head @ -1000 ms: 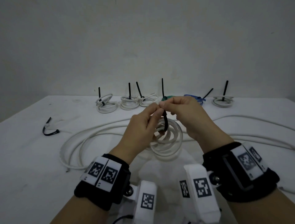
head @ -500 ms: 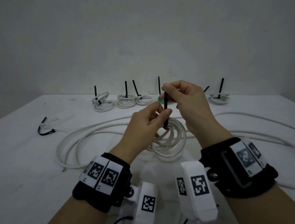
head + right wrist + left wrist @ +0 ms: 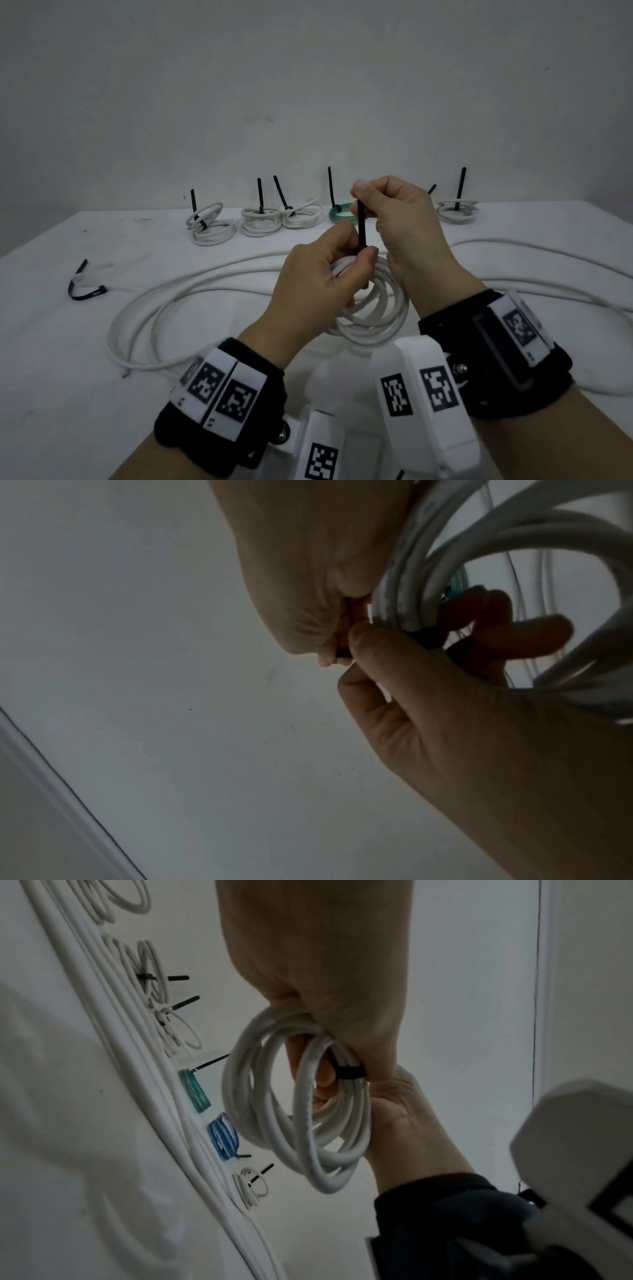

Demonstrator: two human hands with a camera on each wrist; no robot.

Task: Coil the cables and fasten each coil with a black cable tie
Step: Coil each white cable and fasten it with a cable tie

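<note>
A white cable coil (image 3: 383, 308) hangs in the air above the white table (image 3: 85, 359). My left hand (image 3: 359, 260) grips its top, where a black cable tie (image 3: 361, 228) wraps the strands. My right hand (image 3: 363, 202), just above, pinches the tie's tail, which stands straight up between the two hands. In the left wrist view the tie (image 3: 349, 1073) sits as a tight band round the coil (image 3: 260, 1096). The right wrist view shows the coil (image 3: 428, 569) and the tie's band (image 3: 428, 637) under the left thumb.
Several tied coils line the table's back edge: white ones (image 3: 212, 226) (image 3: 260, 221) (image 3: 457, 210), a green one (image 3: 340, 216) and a blue one (image 3: 222, 1135). A long loose white cable (image 3: 171, 301) sprawls under the hands. A spare black tie (image 3: 82, 287) lies at the left.
My right hand has drawn the tie's tail upward, away from the left hand, so more tail shows and the band is tighter. The left hand has kept its grip on the coil.
</note>
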